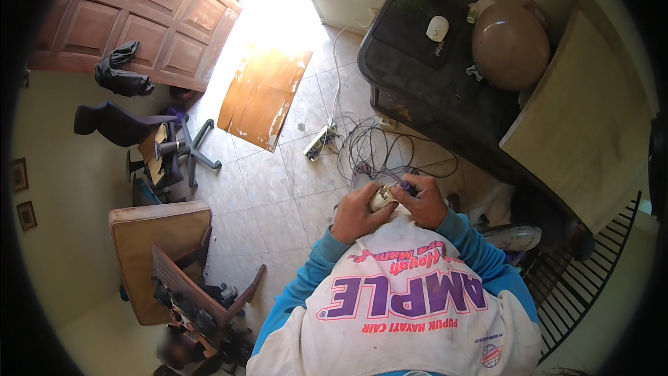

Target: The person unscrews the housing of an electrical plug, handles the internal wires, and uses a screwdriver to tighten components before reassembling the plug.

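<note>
In front of my chest, my left hand (362, 213) is closed around a small cream-coloured piece (381, 199), which looks like an electrical fitting. My right hand (424, 202) meets it from the other side, its thumb close against the piece. Its curled fingers grip a tool with a dark purple handle (408, 186); the tool's kind is unclear. Just beyond my hands a tangle of dark cable (376, 147) lies on the tiled floor. At its left side rests an open power strip (320, 142) on a white cord.
A loose wooden panel (268, 101) lies toward the bright doorway. At the left are an office chair (182, 145) and a cushioned seat (161, 262). To the right stands a black cabinet (424, 69) bearing a round brown object (511, 47), beside a tan board (577, 118).
</note>
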The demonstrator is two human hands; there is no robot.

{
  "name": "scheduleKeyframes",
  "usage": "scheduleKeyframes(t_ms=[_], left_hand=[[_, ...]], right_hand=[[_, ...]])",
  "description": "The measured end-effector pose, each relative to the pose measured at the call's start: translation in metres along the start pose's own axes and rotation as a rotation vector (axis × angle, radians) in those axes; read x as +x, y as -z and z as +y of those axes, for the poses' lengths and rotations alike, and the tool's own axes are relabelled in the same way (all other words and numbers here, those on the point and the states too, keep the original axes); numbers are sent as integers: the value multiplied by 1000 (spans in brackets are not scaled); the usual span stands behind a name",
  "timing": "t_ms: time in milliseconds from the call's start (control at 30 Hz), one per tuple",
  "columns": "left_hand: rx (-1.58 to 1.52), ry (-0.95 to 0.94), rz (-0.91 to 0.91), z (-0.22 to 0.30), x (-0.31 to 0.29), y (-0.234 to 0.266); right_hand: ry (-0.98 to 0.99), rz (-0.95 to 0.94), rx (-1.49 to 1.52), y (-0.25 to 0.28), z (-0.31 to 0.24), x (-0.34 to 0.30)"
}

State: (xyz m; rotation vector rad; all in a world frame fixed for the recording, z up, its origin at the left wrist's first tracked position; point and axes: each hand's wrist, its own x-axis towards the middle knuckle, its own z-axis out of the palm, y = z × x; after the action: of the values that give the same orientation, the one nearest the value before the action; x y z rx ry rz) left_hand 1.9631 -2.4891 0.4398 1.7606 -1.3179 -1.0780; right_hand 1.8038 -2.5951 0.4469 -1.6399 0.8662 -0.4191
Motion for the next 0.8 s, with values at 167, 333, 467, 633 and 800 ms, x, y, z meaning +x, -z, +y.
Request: scheduleKeyframes(t_ms=[167,333,467,633,800], left_hand=[[-391,-3,180,-24,-12,-10],[-334,-57,142,-17,-11,-5],[-191,-192,275,-4,-5,0],[-46,-295,410,7,1,2],[-5,-366,505,6,2,0]], right_hand=[[14,25,65,16,-4,8],[-24,-24,121,18,-3,16],[1,12,197,20,-2,16],[-34,-60,326,27,5,11],[-96,-93,384,29,8,7]])
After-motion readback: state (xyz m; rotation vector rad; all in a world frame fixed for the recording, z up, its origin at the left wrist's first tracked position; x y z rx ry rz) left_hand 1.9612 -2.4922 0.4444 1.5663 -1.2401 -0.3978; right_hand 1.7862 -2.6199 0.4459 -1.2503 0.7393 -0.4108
